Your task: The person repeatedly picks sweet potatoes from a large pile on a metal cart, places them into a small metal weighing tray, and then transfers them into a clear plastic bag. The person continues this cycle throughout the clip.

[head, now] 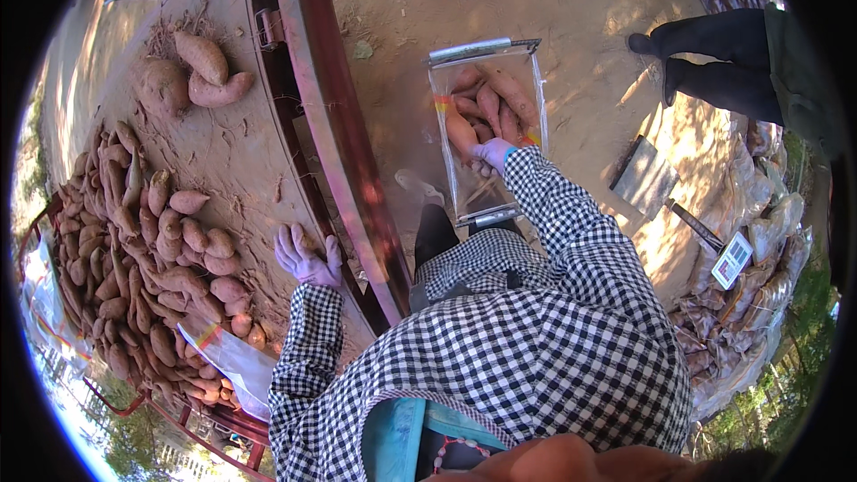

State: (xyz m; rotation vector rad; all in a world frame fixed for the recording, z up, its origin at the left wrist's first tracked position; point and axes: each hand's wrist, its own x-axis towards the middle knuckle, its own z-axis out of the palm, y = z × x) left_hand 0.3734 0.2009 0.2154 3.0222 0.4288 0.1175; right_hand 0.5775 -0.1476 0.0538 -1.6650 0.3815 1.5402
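Note:
My left hand (308,256), in a pale purple glove, rests fingers spread on the truck bed (254,147) near its edge, holding nothing. My right hand (492,154), gloved alike, reaches into a clear plastic bag (543,104) stretched on a metal frame (472,52). Its fingers close around the lower end of a sweet potato (460,130) at the bag's left side. Several more sweet potatoes (490,107) lie in the bag. To the left of my left hand, a large heap of sweet potatoes (161,268) covers the bed.
A red side rail (335,100) runs between bed and bag. Three sweet potatoes (201,57) lie apart on the bed. A flat plastic bag (234,368) lies by the heap. At right are a platform scale (646,177), filled bags (743,308) and a standing person's legs (716,47).

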